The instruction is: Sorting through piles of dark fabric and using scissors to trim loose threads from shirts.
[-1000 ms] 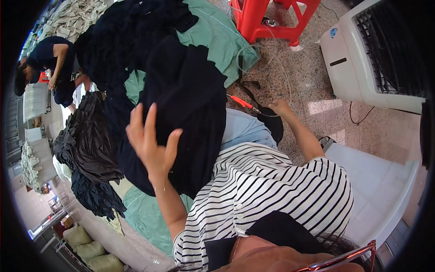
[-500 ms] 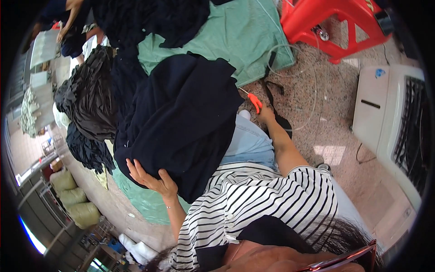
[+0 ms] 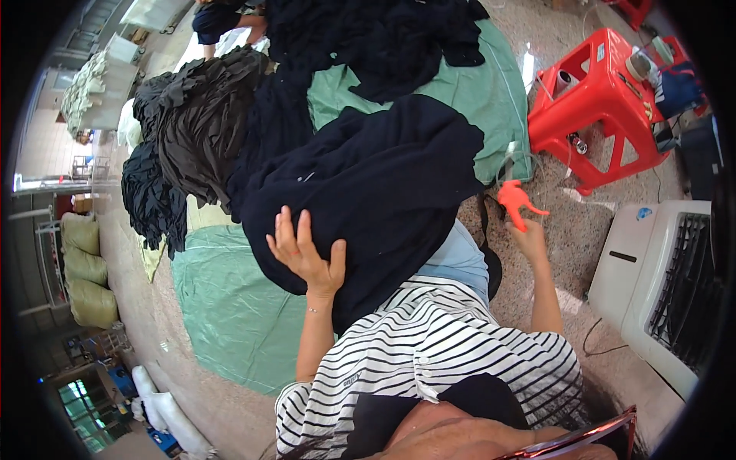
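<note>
A: Head view. What are the floor and room showing?

B: Speckled floor (image 3: 571, 230), with green sheeting (image 3: 238, 314) spreading over parts of it. A white boxy machine (image 3: 625, 284) with a dark grille is standing at right. Another person's dark shorts (image 3: 217, 23) are showing at the top edge.

A: The cloth and the hands?

B: Navy cloth (image 3: 376, 176) is lying bunched across the wearer's lap, over pale blue denim (image 3: 468, 264). The left hand (image 3: 310, 257) is resting on its near left side, fingers spread, thumb apart. The right hand (image 3: 529, 238) is closing around an orange trigger tool (image 3: 512, 201), just off the cloth's right side; most of its fingers are hiding.

A: Containers?

B: Pale green sacks (image 3: 90, 268) are standing in a row at far left, bulging; their contents aren't showing. A red stool (image 3: 609, 107) is bearing a pale round item (image 3: 638, 67) among other small things; a shiny item (image 3: 577, 143) is showing between its legs.

A: Counts?

B: Sacks, three. Near stool, one. Around the lap, three heaps are lying: a large navy heap (image 3: 368, 38), a brown-grey heap (image 3: 195, 115), a smaller blue-black heap (image 3: 157, 192). Trigger tool, one.
</note>
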